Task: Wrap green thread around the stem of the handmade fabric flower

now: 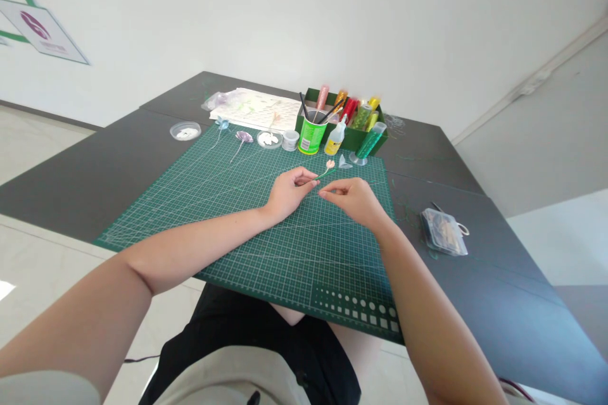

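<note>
My left hand pinches the green stem of a small handmade flower with a peach-coloured head, which points away to the upper right. My right hand is just to the right of the stem, thumb and forefinger pressed together; whatever is between them is too small to make out. Both hands are over the green cutting mat. Just beyond them lies a pale, translucent petal-like piece. Farther left on the mat rest a purple flower and a blue flower, both on thin stems.
A green tub of brushes, a glue bottle and a dark green box of coloured rolls stand at the back. Left of them are shallow dishes of white pieces and white paper. A clear plastic case lies right.
</note>
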Action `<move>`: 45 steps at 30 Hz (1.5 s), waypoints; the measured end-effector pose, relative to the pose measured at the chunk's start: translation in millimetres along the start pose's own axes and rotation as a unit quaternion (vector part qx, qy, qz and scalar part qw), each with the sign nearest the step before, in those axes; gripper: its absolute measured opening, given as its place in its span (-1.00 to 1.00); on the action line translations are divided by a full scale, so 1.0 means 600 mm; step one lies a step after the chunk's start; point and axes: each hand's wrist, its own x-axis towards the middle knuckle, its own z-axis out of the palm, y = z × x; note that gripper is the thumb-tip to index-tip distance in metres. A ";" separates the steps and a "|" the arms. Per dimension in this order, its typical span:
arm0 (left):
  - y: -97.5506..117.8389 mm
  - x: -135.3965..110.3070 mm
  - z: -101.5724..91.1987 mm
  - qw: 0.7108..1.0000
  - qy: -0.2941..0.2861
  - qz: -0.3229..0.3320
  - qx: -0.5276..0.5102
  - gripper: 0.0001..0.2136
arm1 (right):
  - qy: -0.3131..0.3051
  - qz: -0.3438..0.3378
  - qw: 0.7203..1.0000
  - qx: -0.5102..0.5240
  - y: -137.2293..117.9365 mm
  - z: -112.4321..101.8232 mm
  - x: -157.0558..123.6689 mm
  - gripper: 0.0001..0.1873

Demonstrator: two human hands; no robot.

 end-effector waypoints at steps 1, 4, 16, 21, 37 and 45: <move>0.002 -0.002 -0.001 1.000 -0.006 0.009 0.025 -0.91 | -0.020 -0.008 1.000 -0.003 -0.004 -0.006 -0.004 -0.76; 0.010 -0.010 -0.004 0.993 -0.041 0.033 0.107 -0.93 | -0.058 -0.032 0.998 0.004 -0.016 -0.028 -0.017 -0.69; 0.030 -0.030 0.002 0.947 -0.163 0.091 0.261 -0.88 | 0.107 -0.038 0.986 0.121 -0.019 -0.058 -0.018 -0.69; 0.028 -0.033 0.002 0.939 -0.180 0.118 0.270 -0.88 | 0.122 -0.034 0.985 0.121 0.003 -0.052 -0.006 -0.67; 0.022 -0.036 0.002 0.929 -0.217 0.143 0.263 -0.87 | 0.102 -0.026 0.989 0.106 0.013 -0.047 0.000 -0.62; 0.023 -0.038 0.003 0.932 -0.229 0.143 0.240 -0.89 | 0.096 -0.028 0.991 0.084 0.005 -0.044 -0.004 -0.66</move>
